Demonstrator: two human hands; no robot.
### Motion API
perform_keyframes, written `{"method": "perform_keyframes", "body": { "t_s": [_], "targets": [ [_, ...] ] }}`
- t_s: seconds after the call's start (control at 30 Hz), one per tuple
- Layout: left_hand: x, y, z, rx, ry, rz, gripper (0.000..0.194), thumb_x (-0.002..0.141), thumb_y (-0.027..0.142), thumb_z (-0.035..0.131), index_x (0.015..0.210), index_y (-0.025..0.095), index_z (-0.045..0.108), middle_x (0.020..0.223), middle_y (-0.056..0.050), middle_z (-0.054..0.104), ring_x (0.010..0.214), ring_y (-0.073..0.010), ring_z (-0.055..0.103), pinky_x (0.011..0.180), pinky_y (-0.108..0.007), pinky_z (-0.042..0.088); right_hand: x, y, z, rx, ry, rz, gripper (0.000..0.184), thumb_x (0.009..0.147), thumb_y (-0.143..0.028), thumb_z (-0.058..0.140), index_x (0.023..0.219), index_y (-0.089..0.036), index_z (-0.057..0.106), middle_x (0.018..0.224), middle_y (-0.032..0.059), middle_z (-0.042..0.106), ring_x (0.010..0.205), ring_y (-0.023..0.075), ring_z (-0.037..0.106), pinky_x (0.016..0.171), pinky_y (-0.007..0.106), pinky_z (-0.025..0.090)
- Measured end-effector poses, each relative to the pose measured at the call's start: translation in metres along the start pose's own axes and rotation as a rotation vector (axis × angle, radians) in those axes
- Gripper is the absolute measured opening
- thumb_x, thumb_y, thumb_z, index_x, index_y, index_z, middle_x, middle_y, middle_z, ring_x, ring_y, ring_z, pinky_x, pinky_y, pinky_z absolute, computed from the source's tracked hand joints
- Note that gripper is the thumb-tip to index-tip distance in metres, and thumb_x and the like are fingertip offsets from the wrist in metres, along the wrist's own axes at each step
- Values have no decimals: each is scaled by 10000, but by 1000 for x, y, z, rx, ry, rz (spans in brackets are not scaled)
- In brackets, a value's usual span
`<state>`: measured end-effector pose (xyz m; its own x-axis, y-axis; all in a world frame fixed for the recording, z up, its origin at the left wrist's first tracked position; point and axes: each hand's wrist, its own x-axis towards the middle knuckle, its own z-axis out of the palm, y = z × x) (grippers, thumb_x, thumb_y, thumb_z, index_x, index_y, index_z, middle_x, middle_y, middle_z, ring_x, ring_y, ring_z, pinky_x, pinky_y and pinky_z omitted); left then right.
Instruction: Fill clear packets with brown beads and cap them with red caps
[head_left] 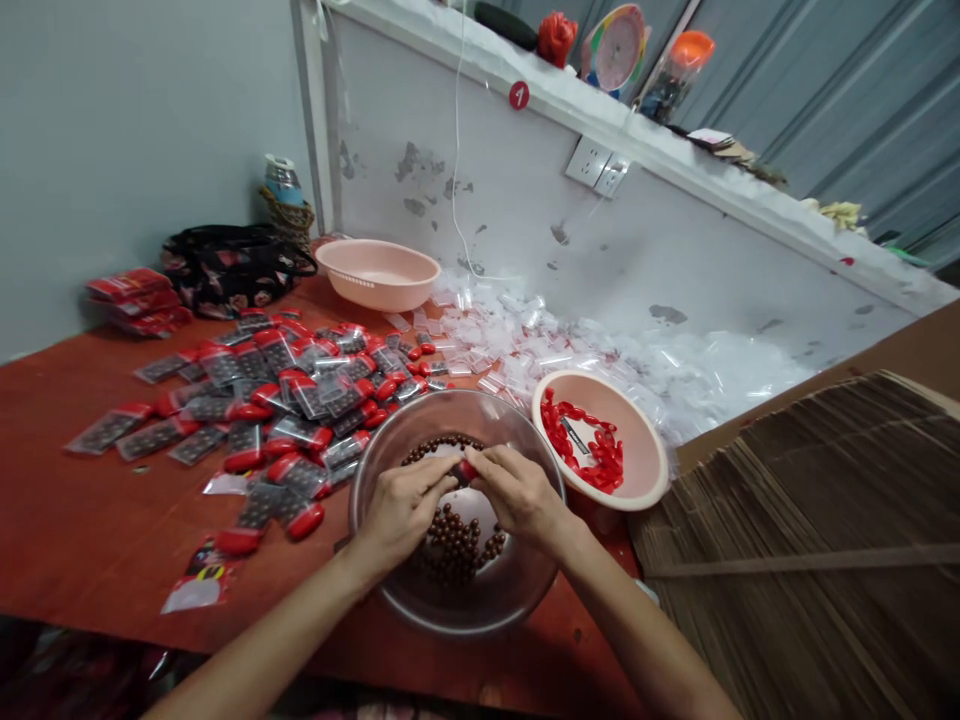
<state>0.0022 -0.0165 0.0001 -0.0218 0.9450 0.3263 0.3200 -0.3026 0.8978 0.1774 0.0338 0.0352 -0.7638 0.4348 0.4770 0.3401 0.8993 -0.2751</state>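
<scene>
My left hand (401, 510) and my right hand (521, 495) meet above a steel mixing bowl (367, 500), their fingertips closed on a small red capsule-shaped piece (466, 470). Much of that piece is hidden by my fingers. Dark brown round beads (454, 545) lie in the bowl beneath my hands. To the right of the bowl, a pink plastic basin (645, 450) holds a heap of red capsule pieces (585, 445). Many small plastic packets of dark beads with red ends (285, 400) lie scattered left of the bowl.
A heap of small clear plastic bags (570, 360) lies against the wall behind the bowls. An empty pink basin (377, 272) and a black patterned bag (232, 268) stand on the red tabletop (112, 520). Stacked cardboard (787, 540) fills the lower right.
</scene>
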Motion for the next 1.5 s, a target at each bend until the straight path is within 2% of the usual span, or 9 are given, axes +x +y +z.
{"method": "perform_keyframes", "body": {
  "t_s": [0.17, 0.33, 0.57, 0.8, 0.9, 1.1, 1.3, 1.4, 1.5],
  "targets": [
    [11, -3, 2, -511, -31, -345, 330, 752, 319, 581, 1047, 180, 636, 1052, -76, 659, 916, -231, 623, 788, -362, 512, 11, 5, 1, 329, 110, 301, 316, 830, -246, 527, 1145, -253, 546, 1007, 63, 619, 914, 168, 581, 811, 307, 478],
    [17, -6, 5, -883, 135, -477, 369, 694, 312, 660, 1027, 157, 623, 982, -76, 672, 831, -178, 633, 773, -321, 503, 1, 2, 4, 826, 299, 609, 411, 796, -289, 574, 1194, -245, 481, 1180, 74, 551, 1001, 186, 557, 871, 346, 449],
    [14, -1, 3, -476, 41, -265, 287, 745, 275, 600, 1007, 173, 661, 991, -63, 674, 912, -206, 602, 859, -336, 452, -9, 16, 16, 1217, 325, 739, 206, 740, -327, 625, 888, -184, 608, 781, 29, 634, 652, 131, 592, 675, 291, 480],
    [9, 2, 3, -230, -7, -54, 244, 776, 271, 559, 981, 221, 682, 1094, -65, 619, 1074, -218, 521, 946, -354, 396, 13, 9, 3, 1595, -117, 821, 340, 718, -286, 610, 1029, -157, 569, 990, 80, 596, 864, 181, 575, 766, 376, 480],
    [7, -1, 4, -187, -10, -48, 259, 787, 268, 541, 1007, 223, 670, 1099, -64, 617, 1088, -217, 512, 959, -373, 385, 17, 4, 8, 1693, -151, 806, 317, 715, -256, 573, 997, -113, 589, 924, 89, 612, 855, 190, 572, 799, 400, 464],
    [7, 0, 3, -95, 7, 7, 283, 805, 239, 517, 1058, 242, 643, 1110, -45, 619, 1104, -199, 499, 1024, -396, 306, 18, -3, 24, 1746, 13, 832, 246, 708, -235, 542, 930, -151, 607, 872, 53, 615, 834, 180, 570, 813, 399, 457],
    [15, -1, -22, -92, 19, -86, 305, 799, 314, 514, 1051, 202, 643, 1138, -60, 618, 1093, -217, 527, 967, -380, 388, 33, 12, 12, 1609, -240, 785, 403, 769, -344, 564, 1138, -192, 512, 991, 75, 603, 847, 173, 590, 805, 395, 452],
    [27, -13, -50, -69, 191, -211, 345, 766, 376, 541, 1038, 191, 645, 1096, -45, 646, 1035, -228, 573, 933, -375, 424, 55, 49, 7, 1297, -165, 715, 420, 777, -386, 572, 1146, -196, 509, 1027, 83, 598, 858, 155, 590, 809, 356, 451],
    [43, -38, -78, -5, 367, -281, 378, 735, 407, 567, 1040, 197, 642, 1082, -36, 654, 1017, -230, 587, 915, -361, 441, 84, 101, 11, 739, -53, 671, 315, 814, -353, 516, 1069, -172, 558, 1007, 66, 612, 863, 141, 584, 773, 295, 460]
  ]
}}
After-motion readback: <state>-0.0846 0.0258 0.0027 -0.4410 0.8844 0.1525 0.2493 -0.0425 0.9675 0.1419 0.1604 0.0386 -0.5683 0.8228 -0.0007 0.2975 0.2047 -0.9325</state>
